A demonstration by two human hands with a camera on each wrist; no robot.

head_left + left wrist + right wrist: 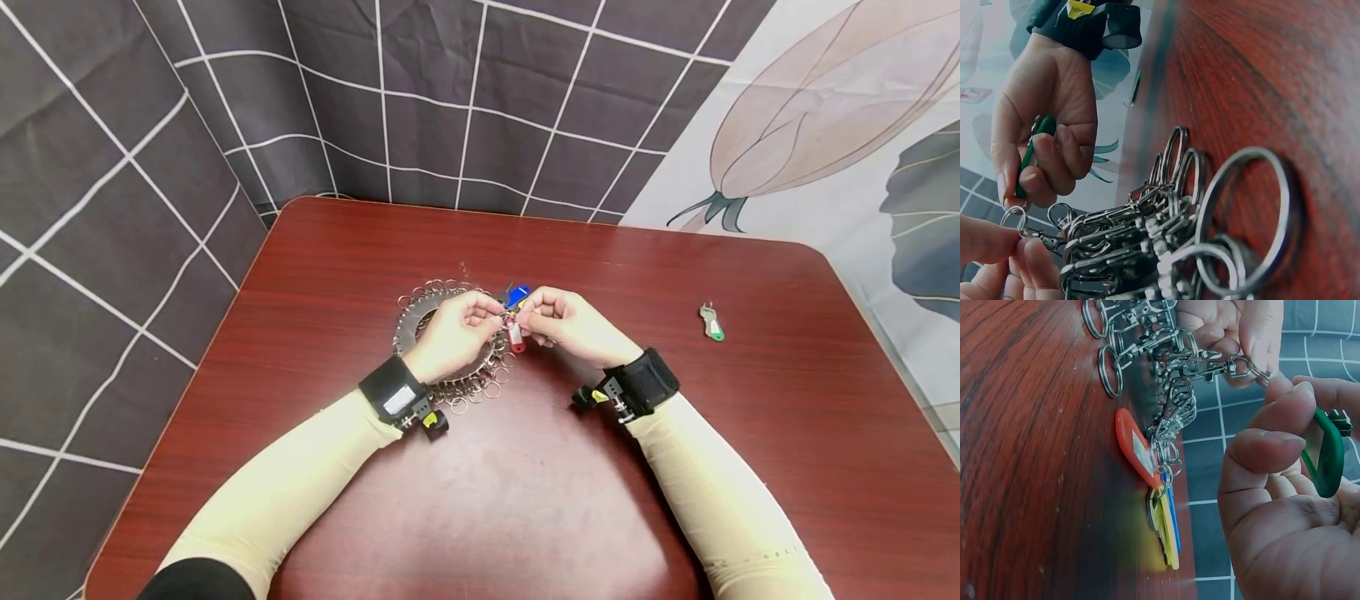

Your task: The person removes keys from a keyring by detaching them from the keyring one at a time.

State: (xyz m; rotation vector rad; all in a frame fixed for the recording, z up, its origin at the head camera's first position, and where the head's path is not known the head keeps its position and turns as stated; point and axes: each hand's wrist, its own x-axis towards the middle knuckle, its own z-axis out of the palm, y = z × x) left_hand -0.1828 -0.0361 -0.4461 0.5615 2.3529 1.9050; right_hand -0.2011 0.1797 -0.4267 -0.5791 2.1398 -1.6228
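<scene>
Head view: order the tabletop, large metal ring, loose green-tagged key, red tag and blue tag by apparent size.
Tabletop
Metal ring
Green-tagged key
Red tag and blue tag: too alike to rank

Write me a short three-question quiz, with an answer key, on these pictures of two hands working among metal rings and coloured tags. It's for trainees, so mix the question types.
1. Multiple choice: what does the right hand hold?
A) a blue tag
B) a green tag
C) a pen

2. True or false: the loose tag lying on the table touches the right hand.

3. Fill in: in the right wrist view, next to the yellow tag and the blue tag is a ____ tag.

Key
1. B, a green tag.
2. False; it lies apart, farther right.
3. Red.
</scene>
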